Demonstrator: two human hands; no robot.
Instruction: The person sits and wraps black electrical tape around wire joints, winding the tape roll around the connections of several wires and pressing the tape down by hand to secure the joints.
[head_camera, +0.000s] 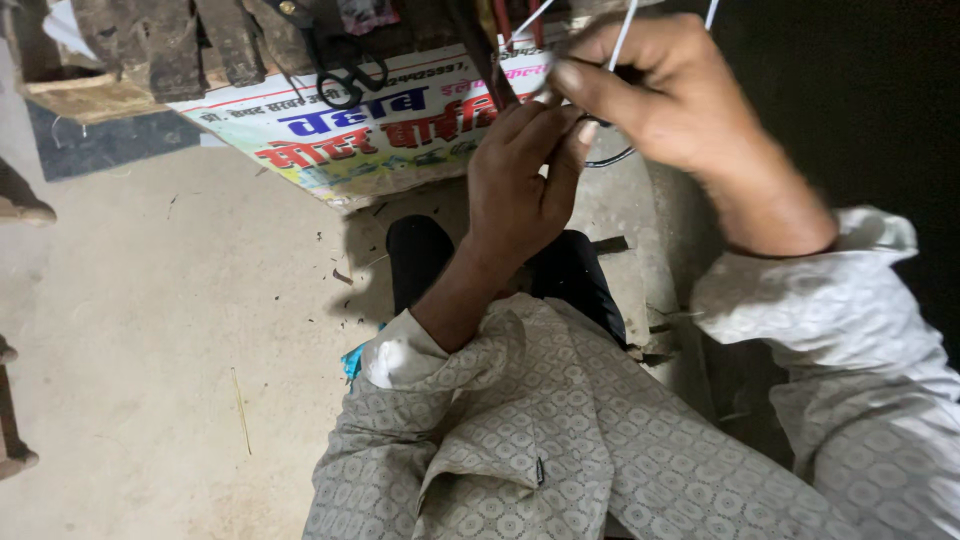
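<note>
The right hand (655, 95) is curled in a loose fist near the top of the view, its thumb and forefinger pressed together on a thin white wire (622, 35) that runs up and out of the picture; a second white strand shows just to the right of it. The left hand (520, 175) rises from below with its fingers bunched and pointing up, the tips meeting the right thumb where the wire comes down — whether the left fingers actually grip the wire cannot be told, since the right hand covers the spot. A thin dark loop of cord (610, 158) curves out just beneath the right palm. Both forearms come out of rolled sleeves of a pale patterned shirt (560, 440), and a dark trouser knee (420, 255) shows beneath the left wrist. Beyond the hands lies a printed banner sheet (330, 135) in white with red and blue lettering, spread flat and tilted, and a pair of black-handled scissors (345, 75) rests on its upper edge. Rough dark wooden blocks (150, 45) sit at the top left — the bare concrete floor (150, 330), scattered with small scraps, fills the left side.
</note>
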